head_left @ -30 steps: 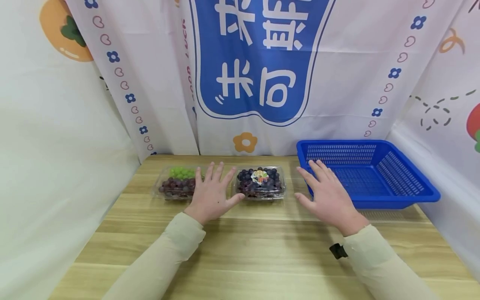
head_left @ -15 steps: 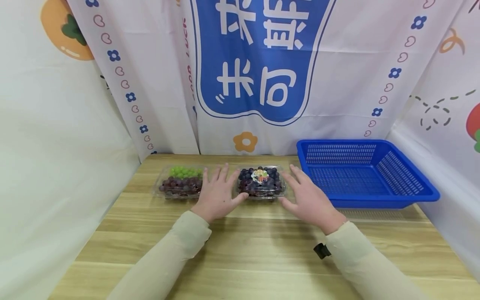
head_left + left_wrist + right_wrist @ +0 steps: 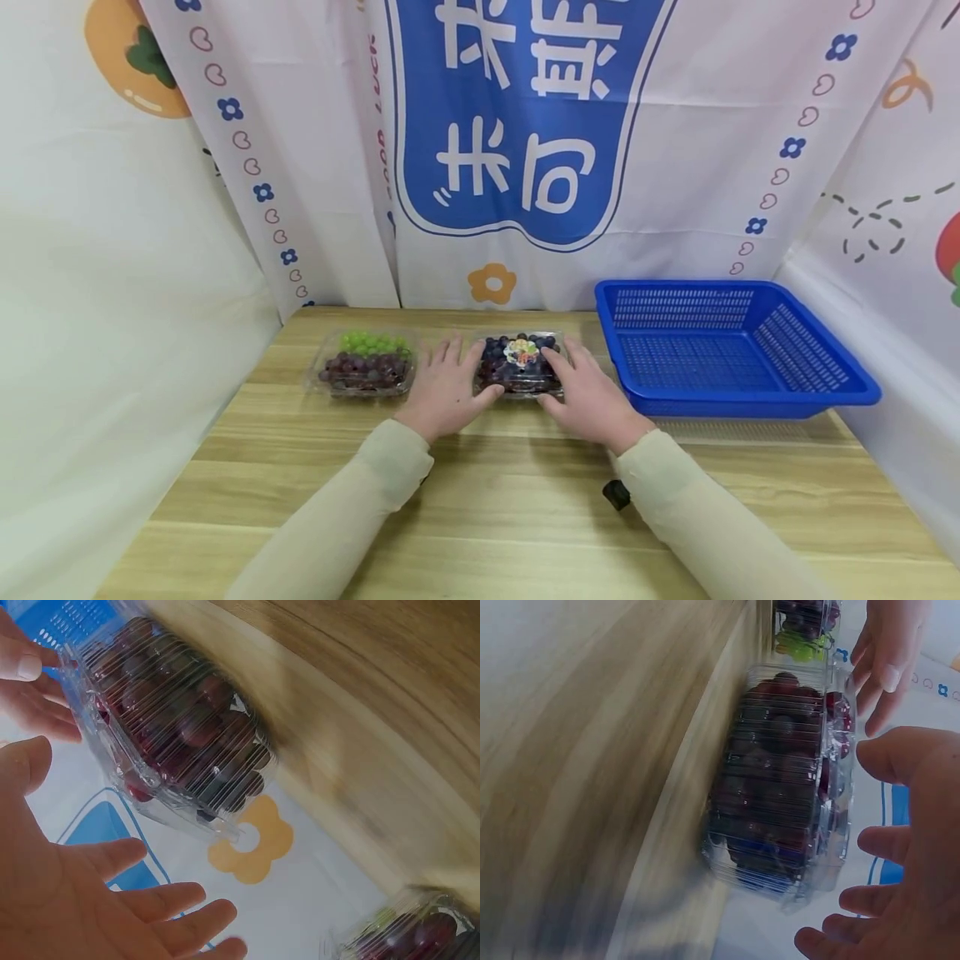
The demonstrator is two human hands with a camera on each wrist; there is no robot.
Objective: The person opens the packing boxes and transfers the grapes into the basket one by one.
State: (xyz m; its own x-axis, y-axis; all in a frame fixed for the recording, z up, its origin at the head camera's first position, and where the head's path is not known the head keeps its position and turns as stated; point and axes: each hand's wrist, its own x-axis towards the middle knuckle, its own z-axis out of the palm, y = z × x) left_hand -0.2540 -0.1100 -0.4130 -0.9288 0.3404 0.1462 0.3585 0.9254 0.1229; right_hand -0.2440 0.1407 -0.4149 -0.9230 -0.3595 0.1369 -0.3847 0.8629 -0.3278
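A clear plastic box of dark grapes (image 3: 517, 375) with a round fruit sticker on its lid sits on the table between my two hands. My left hand (image 3: 444, 393) is at the box's left side, fingers spread and thumb near the front corner. On the other side is my right hand (image 3: 588, 398), its fingertips over the right end of the lid. Both wrist views show the fingers extended and not curled round the grape box (image 3: 180, 720). Left of my left hand lies a second clear box (image 3: 366, 365), with green and dark red grapes.
A blue slotted plastic basket (image 3: 720, 367) stands at the back right of the wooden table (image 3: 517, 517). Behind the table hangs a white printed cloth (image 3: 337, 167) with a blue emblem. White cloth also walls both sides.
My right hand has moved left from near the basket to the right end of the dark grape box. The left hand has shifted slightly right, toward the same box.
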